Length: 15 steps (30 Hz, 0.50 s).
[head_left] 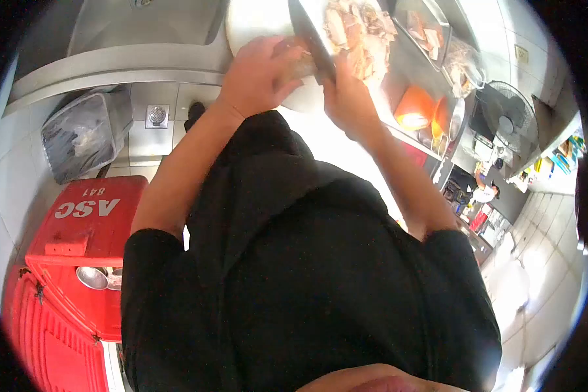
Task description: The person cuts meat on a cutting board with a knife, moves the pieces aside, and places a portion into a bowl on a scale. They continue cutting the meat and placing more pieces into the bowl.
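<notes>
My left hand point(262, 72) presses down on a pale piece of food point(302, 64) at the edge of a round white cutting board point(255, 19). My right hand point(349, 98) is closed around the handle of a cleaver, whose dark blade point(310, 29) points away from me, right beside the left fingers. A heap of sliced meat point(359, 29) lies on the board to the right of the blade. My black shirt fills the middle of the view.
A steel sink point(144, 26) sits left of the board. On the tiled floor below it are a grey lined bin point(85, 134), a floor drain point(157, 115) and a red cooler box point(88, 222) holding metal bowls point(93, 277). Food trays point(428, 26), orange bowls point(417, 108) and a fan point(509, 124) stand to the right.
</notes>
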### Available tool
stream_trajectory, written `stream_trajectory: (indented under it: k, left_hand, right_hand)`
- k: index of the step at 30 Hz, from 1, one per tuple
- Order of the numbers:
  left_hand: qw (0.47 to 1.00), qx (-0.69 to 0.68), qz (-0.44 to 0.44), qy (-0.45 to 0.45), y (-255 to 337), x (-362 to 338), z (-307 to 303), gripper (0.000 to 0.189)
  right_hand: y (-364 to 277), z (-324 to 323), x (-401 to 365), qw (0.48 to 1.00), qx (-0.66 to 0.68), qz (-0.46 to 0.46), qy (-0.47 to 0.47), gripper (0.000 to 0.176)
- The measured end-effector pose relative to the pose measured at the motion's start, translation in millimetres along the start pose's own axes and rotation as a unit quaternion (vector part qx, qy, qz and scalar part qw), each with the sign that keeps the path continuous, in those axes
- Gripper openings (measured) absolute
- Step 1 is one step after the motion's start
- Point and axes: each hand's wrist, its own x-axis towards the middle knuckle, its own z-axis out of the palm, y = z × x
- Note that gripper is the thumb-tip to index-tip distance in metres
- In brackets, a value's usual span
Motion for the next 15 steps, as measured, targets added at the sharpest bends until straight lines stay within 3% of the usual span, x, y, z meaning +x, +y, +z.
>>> stream_trajectory:
  k: [3, 10, 15]
  left_hand:
    - [1.0, 0.014, 0.017, -0.015, 1.2, 0.3, 1.2, 0.053]
    - [0.999, 0.0, -0.032, -0.01, -4.0, 1.1, 2.4, 0.055]
    - [1.0, 0.004, -0.02, -0.002, -0.9, 2.6, 4.0, 0.054]
  right_hand:
    - [2.6, 8.1, 5.1, 0.998, -0.045, 0.045, -0.03, 0.027]
    - [-12.2, -19.6, 41.4, 0.989, -0.104, -0.049, -0.09, 0.03]
    - [-9.9, -11.3, 33.2, 0.992, -0.097, 0.006, -0.083, 0.031]
